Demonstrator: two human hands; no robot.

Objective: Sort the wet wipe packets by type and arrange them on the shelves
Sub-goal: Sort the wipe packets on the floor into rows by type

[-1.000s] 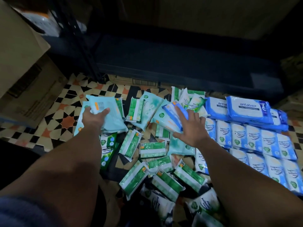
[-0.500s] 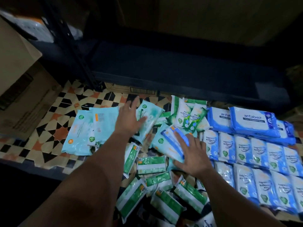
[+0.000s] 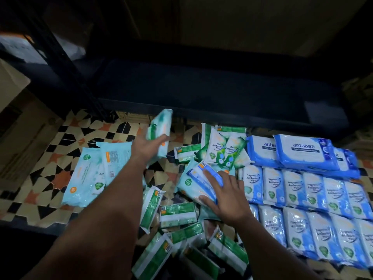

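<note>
Wet wipe packets cover a patterned tile floor. My left hand [image 3: 148, 147] grips a light teal packet [image 3: 159, 128], lifted and tilted above the floor. My right hand [image 3: 226, 197] lies spread on a blue-and-white packet [image 3: 203, 173] that rests on another light teal packet [image 3: 190, 185]. Two light teal packets [image 3: 88, 178] lie together at the left. Small green packets [image 3: 177, 214] are scattered near me. Blue fragrance packets [image 3: 314, 190] stand in rows at the right, with large blue Antabax packets [image 3: 304, 151] behind them.
A dark low shelf [image 3: 201, 91] runs across the back, with a black shelf upright [image 3: 66, 65] at its left. Cardboard boxes [image 3: 18, 126] stand at the far left. Pine-scented green packets [image 3: 222, 150] lean in the middle near the shelf.
My left hand let go of a teal packet on the left pile, reached to the middle, and picked up another teal packet, now raised. My right hand stayed on the blue-and-white packet.
</note>
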